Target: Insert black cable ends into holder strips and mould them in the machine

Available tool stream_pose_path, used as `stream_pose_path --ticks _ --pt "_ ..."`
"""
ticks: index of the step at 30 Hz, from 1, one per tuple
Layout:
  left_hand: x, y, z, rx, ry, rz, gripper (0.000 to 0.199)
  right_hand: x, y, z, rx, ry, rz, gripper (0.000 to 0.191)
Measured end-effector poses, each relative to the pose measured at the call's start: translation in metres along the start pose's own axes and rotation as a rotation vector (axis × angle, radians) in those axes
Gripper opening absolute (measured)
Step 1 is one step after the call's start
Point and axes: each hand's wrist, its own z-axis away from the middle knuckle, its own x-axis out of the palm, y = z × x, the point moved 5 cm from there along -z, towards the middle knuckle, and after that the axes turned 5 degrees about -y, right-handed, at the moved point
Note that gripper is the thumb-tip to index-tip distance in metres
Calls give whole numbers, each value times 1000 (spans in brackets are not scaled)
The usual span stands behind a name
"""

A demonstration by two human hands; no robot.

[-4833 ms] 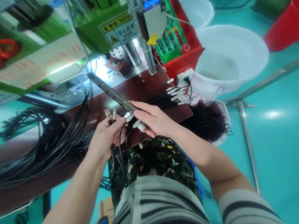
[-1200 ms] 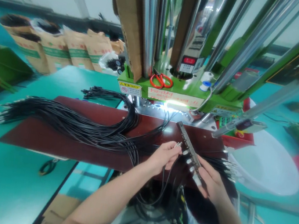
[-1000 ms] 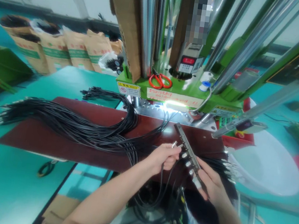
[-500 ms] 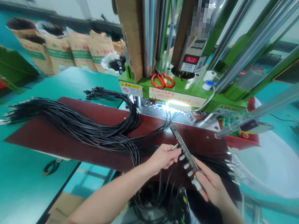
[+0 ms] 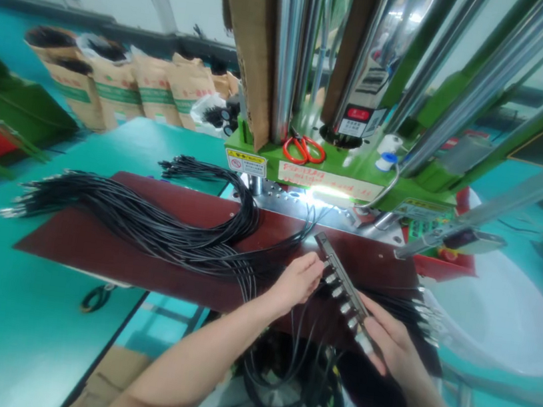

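Observation:
My right hand (image 5: 392, 342) grips the lower right end of a slim grey metal bar (image 5: 339, 265), which slants across in front of me. Along the bar's near side sits a row of silver cable connectors (image 5: 346, 307), with black cables hanging below. Close to the bar's upper end, the fingers of my left hand (image 5: 299, 279) pinch a small cable connector, mostly covered by the fingertips. A thick bundle of black cables (image 5: 161, 228) lies to the left on the dark red board (image 5: 130, 277).
Behind the board stands a green press (image 5: 276, 169) with red-handled scissors (image 5: 304, 149) and a blue-and-white spool (image 5: 387, 160) on it. More cable ends (image 5: 424, 319) lie at right, beside a white tub (image 5: 502, 323). Paper sacks (image 5: 118, 91) stand at far left.
My left hand has shifted up along the bar towards its far end, pinching a connector there. The right hand keeps its grip on the bar. The whole view has moved slightly.

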Motion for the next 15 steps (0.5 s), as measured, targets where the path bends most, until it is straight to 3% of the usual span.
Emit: stream_pose_path --ticks 15 --pt "-3 -1 -2 4 0 2 32 1 4 -1 32 -33 74 57"
